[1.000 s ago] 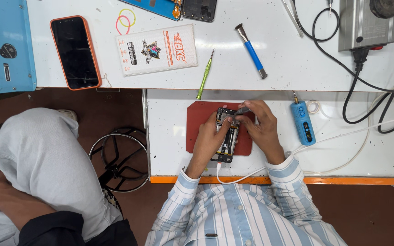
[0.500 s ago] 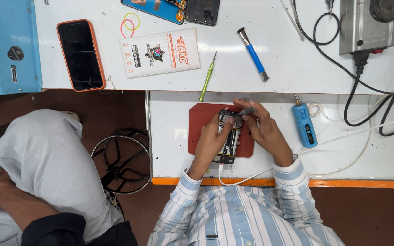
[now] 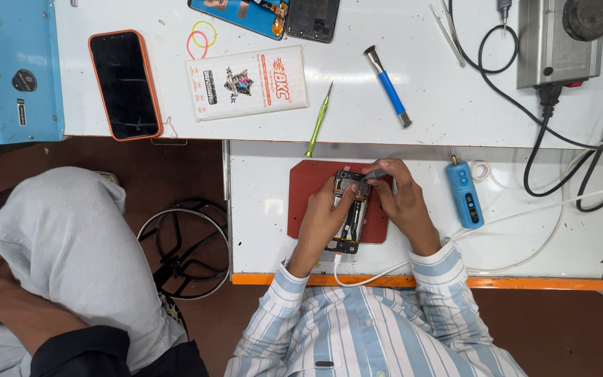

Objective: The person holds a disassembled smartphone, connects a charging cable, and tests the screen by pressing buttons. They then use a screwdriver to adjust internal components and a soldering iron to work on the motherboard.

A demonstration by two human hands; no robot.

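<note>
The right hand (image 3: pixel 403 202) pinches a small dark tool (image 3: pixel 375 174), its tip at the twelve o'clock end of the opened phone (image 3: pixel 351 213). The left hand (image 3: pixel 324 220) closes its fingers on the phone's nine o'clock edge, pinning it to the red mat (image 3: pixel 305 199) on the worktop (image 3: pixel 259 209). Light, stiff and thin, its exposed parts look fragile; the frame edges seem the safest hold.
</note>
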